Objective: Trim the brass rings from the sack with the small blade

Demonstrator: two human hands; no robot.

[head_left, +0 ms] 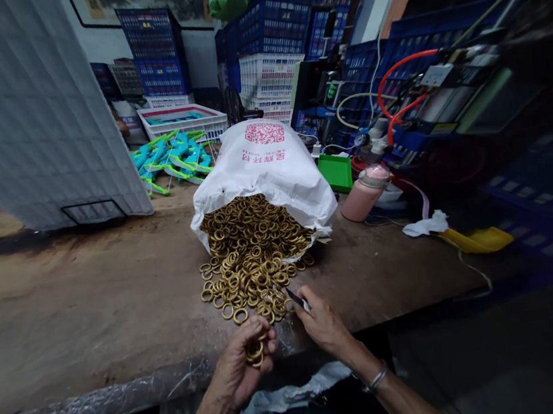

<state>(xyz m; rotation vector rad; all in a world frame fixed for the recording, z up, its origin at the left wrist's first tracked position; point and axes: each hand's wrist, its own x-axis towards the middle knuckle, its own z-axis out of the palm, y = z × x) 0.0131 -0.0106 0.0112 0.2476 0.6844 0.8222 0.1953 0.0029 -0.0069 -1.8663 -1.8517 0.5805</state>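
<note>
Viewed remotely, I find the left hand [239, 365] with its fingers [270, 334] curled around a few brass-coloured rings [255, 354]; the right hand [327, 325] has its fingers narrowed on what looks like a small knife [295, 297], dark blade slanting toward the ring pile [244, 275]; I judge the step in hand to be the handling of held rings with the blade at the ready; the next move, in my judgement, calls for a steady left grip and an edge kept clear of the left fingers; the pile lies on the tabletop [92, 310] just beyond both sets of fingers, spilling from a white sack [262, 168] farther out.

I cannot count the held rings, as the fingers partly cover them; I cannot tell whether the blade touches any ring; the sack conceals its depth; the lower edge cuts off both forearms [405, 396]; a grey panel [43, 114], well left of the left fingers, screens what is behind; the machine [446, 109], far beyond and right of the right fingers, is dim and smeared.
</note>
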